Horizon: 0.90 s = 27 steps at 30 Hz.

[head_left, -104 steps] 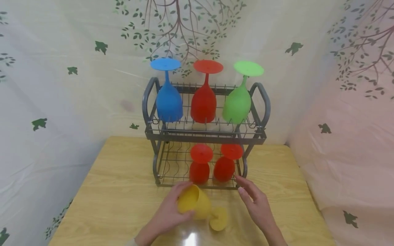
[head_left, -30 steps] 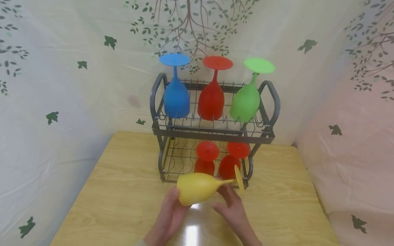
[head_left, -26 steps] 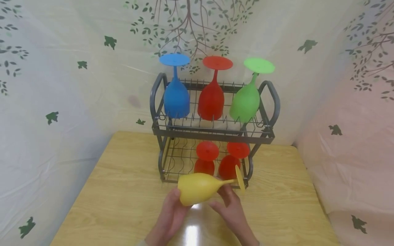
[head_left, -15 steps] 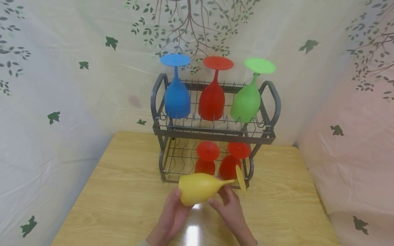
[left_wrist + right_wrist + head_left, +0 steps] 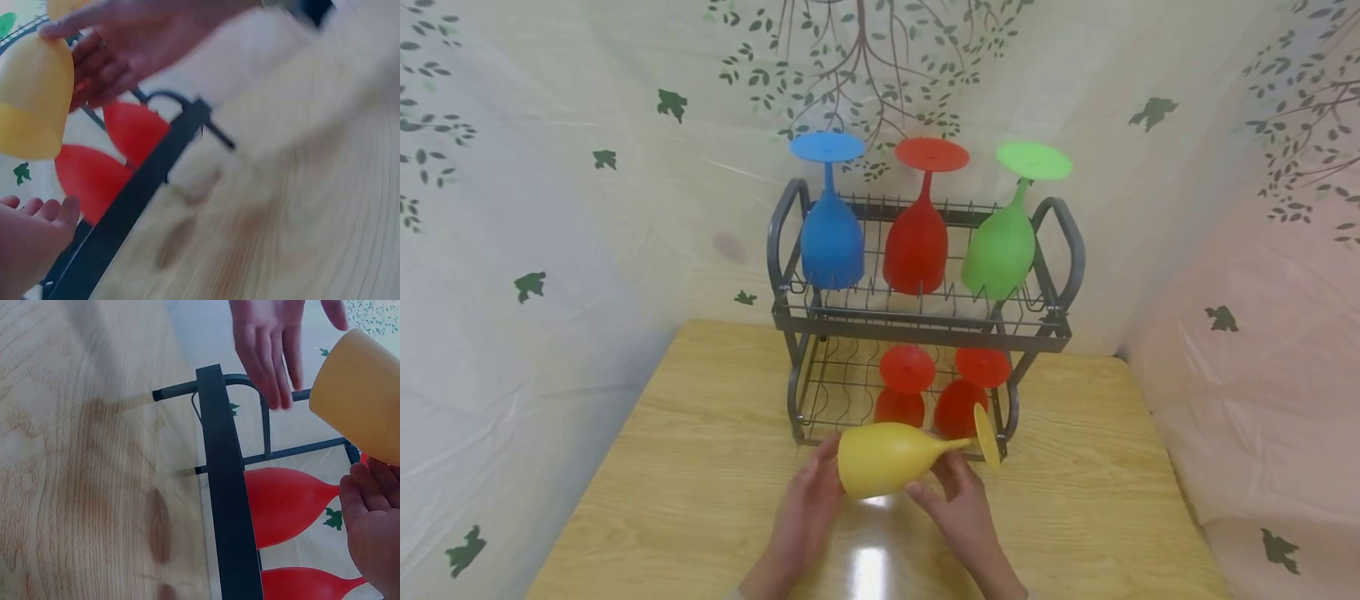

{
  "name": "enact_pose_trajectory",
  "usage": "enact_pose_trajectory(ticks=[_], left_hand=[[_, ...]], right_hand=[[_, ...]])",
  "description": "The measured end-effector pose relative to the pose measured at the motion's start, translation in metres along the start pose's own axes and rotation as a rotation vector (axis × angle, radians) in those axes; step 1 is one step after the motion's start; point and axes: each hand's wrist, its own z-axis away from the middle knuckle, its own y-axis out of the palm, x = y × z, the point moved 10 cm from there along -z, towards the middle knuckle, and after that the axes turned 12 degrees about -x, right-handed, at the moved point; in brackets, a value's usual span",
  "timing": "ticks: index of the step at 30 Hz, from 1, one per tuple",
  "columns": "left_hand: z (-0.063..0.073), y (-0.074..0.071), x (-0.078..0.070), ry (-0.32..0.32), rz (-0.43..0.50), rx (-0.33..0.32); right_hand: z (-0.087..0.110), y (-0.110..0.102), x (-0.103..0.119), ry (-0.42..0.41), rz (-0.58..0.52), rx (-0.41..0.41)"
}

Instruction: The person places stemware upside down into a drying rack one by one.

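Note:
A yellow plastic wine glass (image 5: 883,461) lies sideways in the air before the rack, its mouth to the left and its foot to the right. My right hand (image 5: 958,508) holds it where the bowl meets the stem, thumb in front and fingers behind. Just left of the rim is my left hand (image 5: 805,508). In the right wrist view, that left hand (image 5: 269,356) has straight fingers and stands apart from the yellow bowl (image 5: 362,397). The left wrist view shows the right hand (image 5: 137,50) on the glass's far end.
A black two-tier dish rack (image 5: 917,333) stands behind the hands on the wooden table (image 5: 700,467). Upside down on its top tier are blue (image 5: 832,246), red (image 5: 916,250) and green (image 5: 1000,254) glasses. Two red glasses (image 5: 907,371) occupy the lower tier's middle and right.
The yellow glass has been raised from low over the table and turned mouth left. My right hand has taken hold of it. My left hand has just let go and drawn slightly left.

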Motion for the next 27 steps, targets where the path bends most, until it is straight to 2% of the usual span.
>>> enact_pose_trajectory(ticks=[4,6,9,12,15,20,27], left_hand=[[-0.005,-0.025,-0.015,0.165,-0.393,-0.125],[-0.006,-0.036,-0.022,0.222,-0.574,-0.172],[-0.007,-0.046,-0.033,0.318,-0.786,-0.192],[-0.008,-0.048,-0.040,0.419,-0.962,-0.167],[-0.010,-0.050,-0.041,0.483,-1.106,-0.131],[-0.015,-0.059,-0.031,0.511,-1.313,-0.065],[-0.012,-0.071,-0.018,0.543,-1.583,0.027]], right_hand=[[0.000,-0.001,-0.005,0.030,0.008,-0.008],[0.000,-0.001,-0.006,0.036,0.012,-0.005],[-0.001,0.000,-0.008,0.038,0.012,0.002],[-0.001,0.002,-0.009,0.031,0.021,0.006],[-0.003,0.004,-0.007,0.000,0.055,0.005],[-0.004,0.009,-0.002,-0.069,0.103,0.002],[-0.009,0.024,0.009,-0.186,0.043,0.029]])
